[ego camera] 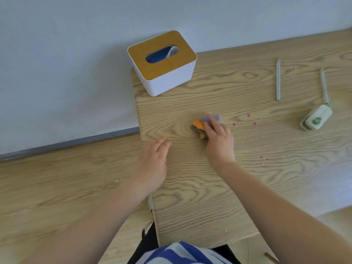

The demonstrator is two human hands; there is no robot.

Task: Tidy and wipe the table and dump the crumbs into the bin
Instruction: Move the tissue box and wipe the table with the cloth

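Note:
My right hand [219,138] grips a bunched grey and orange cloth [204,123] and holds it against the wooden table [190,187] near the middle. My left hand [154,161] lies with straight fingers at the table's left edge and holds nothing. Pink spots [245,120] and small pale crumbs [270,159] are scattered to the right of the cloth.
A white tissue box with a wooden lid [162,63] stands at the table's far left corner by the wall. Two pale green chopsticks [278,79] and a green-and-white rest or small case [316,120] lie at the right. Wooden floor lies to the left.

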